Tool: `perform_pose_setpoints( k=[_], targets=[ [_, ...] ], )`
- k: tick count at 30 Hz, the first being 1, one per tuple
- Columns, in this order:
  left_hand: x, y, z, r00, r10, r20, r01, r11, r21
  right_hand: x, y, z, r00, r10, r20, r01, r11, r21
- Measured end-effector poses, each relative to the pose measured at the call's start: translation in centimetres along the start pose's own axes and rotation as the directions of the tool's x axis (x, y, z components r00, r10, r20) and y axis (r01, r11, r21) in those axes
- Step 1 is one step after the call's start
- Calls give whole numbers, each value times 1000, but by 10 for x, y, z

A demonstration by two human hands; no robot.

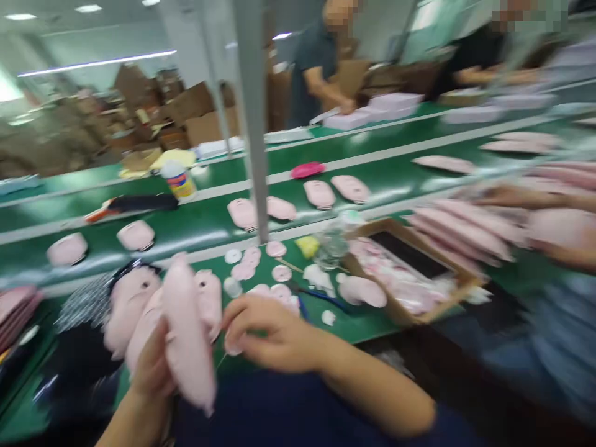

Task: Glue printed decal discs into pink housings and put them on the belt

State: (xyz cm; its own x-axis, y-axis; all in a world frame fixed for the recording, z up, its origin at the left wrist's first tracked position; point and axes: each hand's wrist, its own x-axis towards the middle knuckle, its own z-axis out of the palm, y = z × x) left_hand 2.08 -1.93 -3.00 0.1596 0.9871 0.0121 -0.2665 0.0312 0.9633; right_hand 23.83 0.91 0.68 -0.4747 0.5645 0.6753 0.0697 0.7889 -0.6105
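My left hand (156, 363) is closed around a pale pink shell-like piece (189, 335), long and rounded, held nearly upright and seen edge-on. To the right, my right hand (279, 335) has its fingers curled with the tips close together. A small pale pink round piece (233, 344) shows just under those fingertips; whether they grip it is unclear. A thin light line runs below them. Behind the held shell lie more pink shells (130, 298) with small dark holes, beside a crinkled clear plastic bag (84, 304).
Pink discs (244, 271), blue-handled pliers (326, 299), a glass jar (331, 245) and a cardboard box (419, 320) of small parts lie ahead. A metal post (254, 124) rises before the green conveyor (205, 226), which carries pink shells. A co-worker's hands (516, 198) handle shells at right.
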Motion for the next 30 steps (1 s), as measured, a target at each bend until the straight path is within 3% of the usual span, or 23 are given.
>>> perform_pose_setpoints(
  k=[1,3,5,7,9,11,14,18,22,30],
  targets=[
    [-11,-3,-7,989,-12,-146,7,999,-35,-6,7,-4,998,42,-44,-40,997,61],
    [-21,-10,-12,922,-70,-380,13,989,-149,-13,18,-7,980,129,-155,-117,989,85],
    [-21,-17,-6,885,-122,-448,3,966,-257,-13,19,-4,987,39,-157,-47,998,-49],
    [-19,-20,3,919,-108,-379,-15,952,-306,-10,16,6,988,-145,-49,127,953,-276],
    [-20,-20,10,953,-54,-298,-44,949,-312,-5,14,19,963,-249,101,268,852,-450],
    [-25,-19,10,966,-2,-258,-75,954,-292,-2,14,32,951,-223,216,305,800,-516],
    [-34,-21,1,966,44,-256,-107,966,-236,-8,16,46,928,-123,352,302,801,-517],
    [-38,-28,-12,974,48,-223,-67,995,-76,-25,11,52,937,28,348,199,776,-598],
    [-34,-29,-15,976,57,-210,-56,998,11,-28,6,49,944,85,318,151,746,-649],
    [-23,-24,-15,970,45,-240,-52,998,-23,-12,11,51,949,-68,307,247,767,-592]
  ],
)
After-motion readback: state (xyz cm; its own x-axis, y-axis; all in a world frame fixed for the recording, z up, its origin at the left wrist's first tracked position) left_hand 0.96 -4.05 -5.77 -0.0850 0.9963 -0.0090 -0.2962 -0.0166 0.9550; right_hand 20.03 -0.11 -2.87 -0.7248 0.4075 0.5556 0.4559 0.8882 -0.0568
